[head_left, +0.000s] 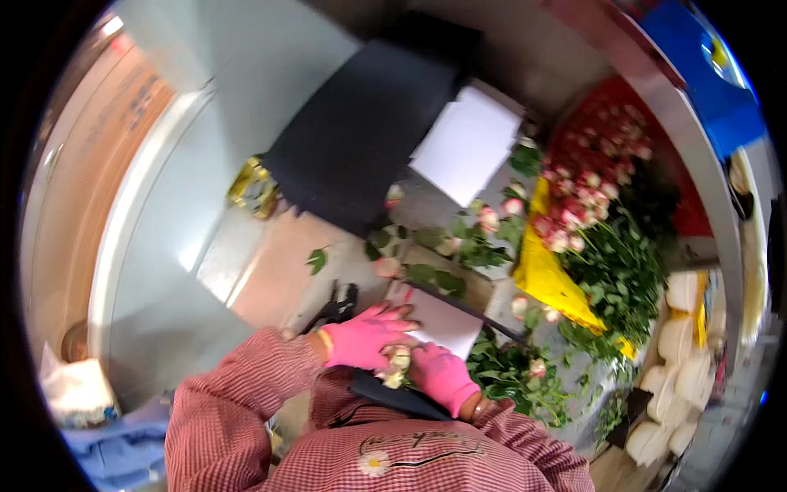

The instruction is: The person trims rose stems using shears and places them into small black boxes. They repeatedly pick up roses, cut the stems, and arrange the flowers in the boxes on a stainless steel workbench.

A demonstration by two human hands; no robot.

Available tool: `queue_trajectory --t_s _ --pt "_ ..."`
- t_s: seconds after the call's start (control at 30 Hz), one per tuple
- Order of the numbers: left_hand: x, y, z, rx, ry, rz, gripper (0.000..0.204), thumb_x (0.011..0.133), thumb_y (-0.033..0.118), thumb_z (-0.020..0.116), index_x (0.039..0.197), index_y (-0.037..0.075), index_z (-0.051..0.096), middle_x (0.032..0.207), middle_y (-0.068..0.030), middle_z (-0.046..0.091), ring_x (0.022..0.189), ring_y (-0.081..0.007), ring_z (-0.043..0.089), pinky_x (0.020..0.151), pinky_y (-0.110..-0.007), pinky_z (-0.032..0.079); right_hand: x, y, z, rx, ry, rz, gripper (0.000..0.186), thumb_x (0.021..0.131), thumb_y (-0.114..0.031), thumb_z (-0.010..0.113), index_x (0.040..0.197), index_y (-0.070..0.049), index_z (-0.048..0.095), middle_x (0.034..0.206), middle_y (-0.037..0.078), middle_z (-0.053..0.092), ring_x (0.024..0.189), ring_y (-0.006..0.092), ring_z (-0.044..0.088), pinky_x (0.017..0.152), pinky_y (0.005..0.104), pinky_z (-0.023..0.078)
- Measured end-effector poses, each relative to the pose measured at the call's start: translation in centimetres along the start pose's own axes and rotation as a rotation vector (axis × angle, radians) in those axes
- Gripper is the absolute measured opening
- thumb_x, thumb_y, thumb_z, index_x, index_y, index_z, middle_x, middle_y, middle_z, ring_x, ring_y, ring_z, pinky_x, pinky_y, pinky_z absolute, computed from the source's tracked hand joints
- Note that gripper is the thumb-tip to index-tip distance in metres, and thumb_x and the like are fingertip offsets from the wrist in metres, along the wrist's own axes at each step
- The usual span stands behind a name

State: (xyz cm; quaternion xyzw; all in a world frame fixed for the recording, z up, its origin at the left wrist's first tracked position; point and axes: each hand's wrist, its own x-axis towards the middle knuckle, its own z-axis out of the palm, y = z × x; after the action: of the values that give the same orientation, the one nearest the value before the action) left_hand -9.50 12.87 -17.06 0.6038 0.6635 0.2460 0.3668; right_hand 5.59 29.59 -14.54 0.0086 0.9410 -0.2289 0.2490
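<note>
My left hand (370, 338), in a pink glove with the fingertips showing, lies at the edge of a pale pink-white sheet (447, 326) with its fingers stretched out and apart. My right hand (443, 377), gloved alike, has its fingers curled in beside a few cream-white roses (397, 364). These blooms sit between the two hands, close to my body. What lies under my palms is hidden. Just left of the sheet is a black tool (338, 305), blurred, whose kind I cannot make out.
Loose pink-white roses (489, 219) and leaves lie beyond the sheet. At the right, a large heap of roses (574, 209) rests by yellow wrapping (551, 283) and a red container (594, 107). A white stack of sheets (467, 143) stands beside a black cover (361, 123).
</note>
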Motion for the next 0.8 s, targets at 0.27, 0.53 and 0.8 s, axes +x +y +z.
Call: queue_trajectory --t_s 0.27,0.53,0.8 --pt "-0.8 2.0 1.2 0.063 0.251 -0.088 0.031 0.079 0.036 0.069 0.103 0.016 0.072 0.137 -0.0062 0.052 0.14 -0.0328 0.032 0.117 -0.053 0.016 -7.9 13.6 -6.3 -0.01 0.124 0.344 0.031 0.081 -0.022 0.061 0.111 -0.013 0.065 0.106 0.012 0.066 0.096 0.0353 0.064 0.08 0.0438 0.052" --pt "0.5 1.5 1.4 0.096 0.195 -0.04 0.036 0.078 0.04 0.072 0.104 0.016 0.072 0.136 -0.0077 0.052 0.136 -0.0354 0.035 0.114 -0.054 0.021 -16.5 21.1 -9.5 -0.268 0.597 0.335 0.02 0.08 -0.016 0.063 0.1 -0.013 0.066 0.104 0.008 0.068 0.093 0.0294 0.065 0.086 0.0398 0.052" --pt "-0.7 1.6 1.3 0.194 0.221 -0.05 0.036 0.077 0.038 0.071 0.104 0.015 0.072 0.136 -0.0062 0.052 0.137 -0.0345 0.035 0.113 -0.052 0.024 -14.2 4.1 -25.8 -0.454 0.733 0.183 0.022 0.075 -0.006 0.067 0.096 -0.008 0.06 0.084 0.011 0.061 0.072 0.0309 0.061 0.065 0.0389 0.05"
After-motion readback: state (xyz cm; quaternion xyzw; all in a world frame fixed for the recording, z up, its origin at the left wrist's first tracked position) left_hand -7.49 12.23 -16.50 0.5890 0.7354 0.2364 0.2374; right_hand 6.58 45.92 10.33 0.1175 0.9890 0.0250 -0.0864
